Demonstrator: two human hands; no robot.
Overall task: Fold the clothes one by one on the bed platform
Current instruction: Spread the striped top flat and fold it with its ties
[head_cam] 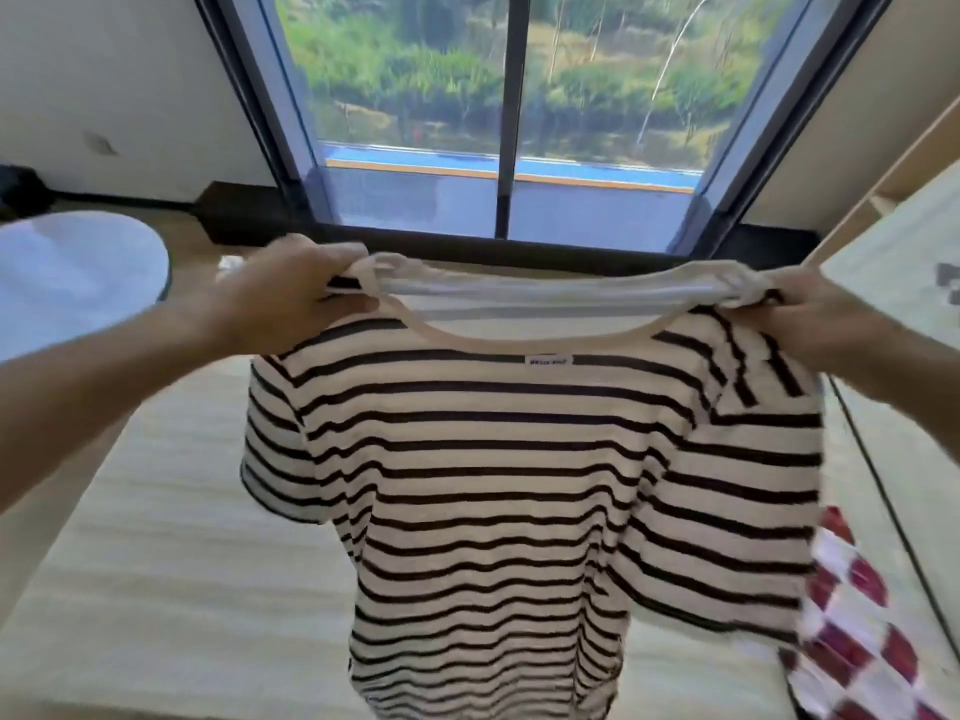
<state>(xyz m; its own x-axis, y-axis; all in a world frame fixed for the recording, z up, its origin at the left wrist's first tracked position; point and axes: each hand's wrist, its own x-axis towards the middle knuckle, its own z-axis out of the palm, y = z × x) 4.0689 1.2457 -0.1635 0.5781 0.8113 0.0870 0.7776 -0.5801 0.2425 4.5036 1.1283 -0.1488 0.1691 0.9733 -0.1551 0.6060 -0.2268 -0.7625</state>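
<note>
A cream T-shirt with black stripes [498, 491] hangs in the air in front of me, stretched wide at the neckline. My left hand [296, 298] grips its left shoulder and my right hand [810, 309] grips its right shoulder. A small white label sits just under the collar. The shirt's body and short sleeves drop down over the light wooden bed platform [171, 553], hiding the platform's middle. A red and white checked garment [857, 626] lies at the lower right, partly behind the shirt's sleeve.
A large dark-framed window [506, 116] stands straight ahead beyond the platform. A round white object [72, 272] sits at the left. A pale cabinet [904, 283] runs along the right side.
</note>
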